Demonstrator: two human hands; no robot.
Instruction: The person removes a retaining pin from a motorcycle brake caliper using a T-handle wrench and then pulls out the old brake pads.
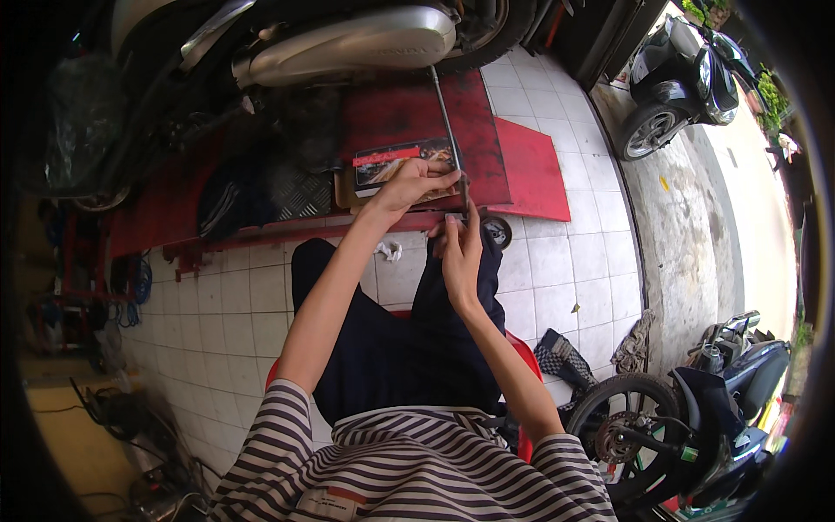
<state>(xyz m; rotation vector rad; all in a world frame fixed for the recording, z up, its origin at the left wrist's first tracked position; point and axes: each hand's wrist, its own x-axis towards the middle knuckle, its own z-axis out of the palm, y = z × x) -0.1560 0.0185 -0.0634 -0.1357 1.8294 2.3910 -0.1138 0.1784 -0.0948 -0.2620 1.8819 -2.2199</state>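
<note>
A long, thin metal rod (444, 109) runs from beside the scooter's silver engine-side cover (357, 45) down to my hands. Its exact kind is unclear. My left hand (407, 187) pinches it between thumb and fingers near its lower end. Just below, my right hand (461, 252) is closed around the bottom end with its index finger stretched along it. The fingers partly hide that end. Behind my left hand, a printed black-and-red cardboard box (376, 170) lies on the red lift platform (417, 109).
A crumpled white rag (390, 250) lies on the tiled floor (287, 283) by my knees. I sit on a red stool (522, 352). A checkered cloth (564, 358) and a motorcycle wheel (628, 418) are at the right; another scooter (683, 83) stands at far right.
</note>
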